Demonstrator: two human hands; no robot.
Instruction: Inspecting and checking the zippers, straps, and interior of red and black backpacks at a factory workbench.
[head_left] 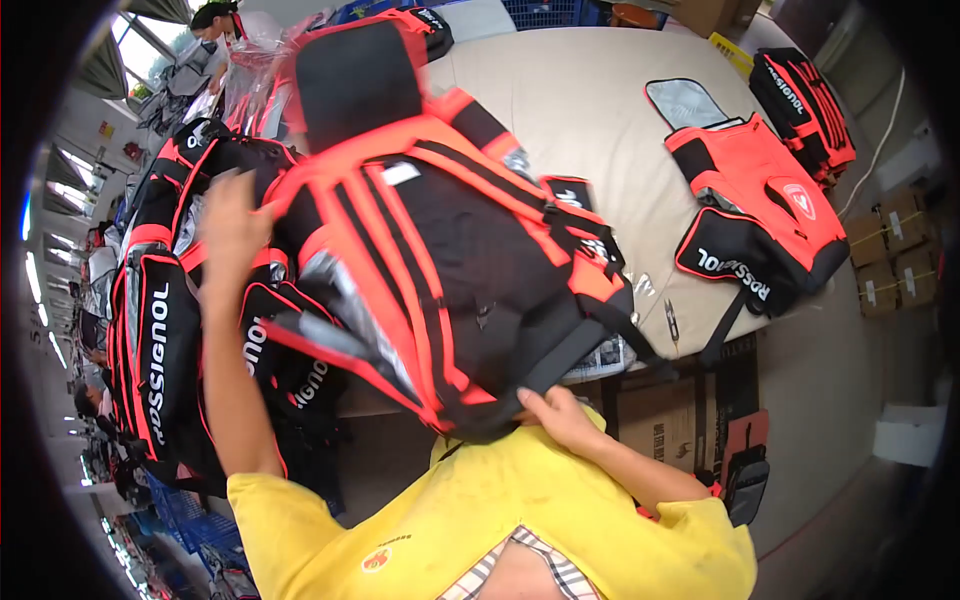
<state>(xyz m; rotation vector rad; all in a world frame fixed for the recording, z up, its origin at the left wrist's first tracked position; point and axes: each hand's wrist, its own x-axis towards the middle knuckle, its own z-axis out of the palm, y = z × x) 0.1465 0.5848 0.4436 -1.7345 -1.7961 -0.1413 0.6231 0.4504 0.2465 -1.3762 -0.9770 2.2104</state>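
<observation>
We note bags (180, 390) at left; the left hand (235, 225), blurred, beside the backpack (500, 250), its grip we cannot tell; the backpack tilted over the worktop (610, 120), its bottom clamped in the right hand (562, 418); a red bag (755, 185) at right.

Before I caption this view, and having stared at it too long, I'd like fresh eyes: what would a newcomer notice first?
Probably the large red-and-black backpack mid-picture, its near end at the right hand. Next, the bright yellow shirt along the lower edge and the blurred left hand, left of centre. Then the red-fronted bag on the right side of the pale table.
</observation>
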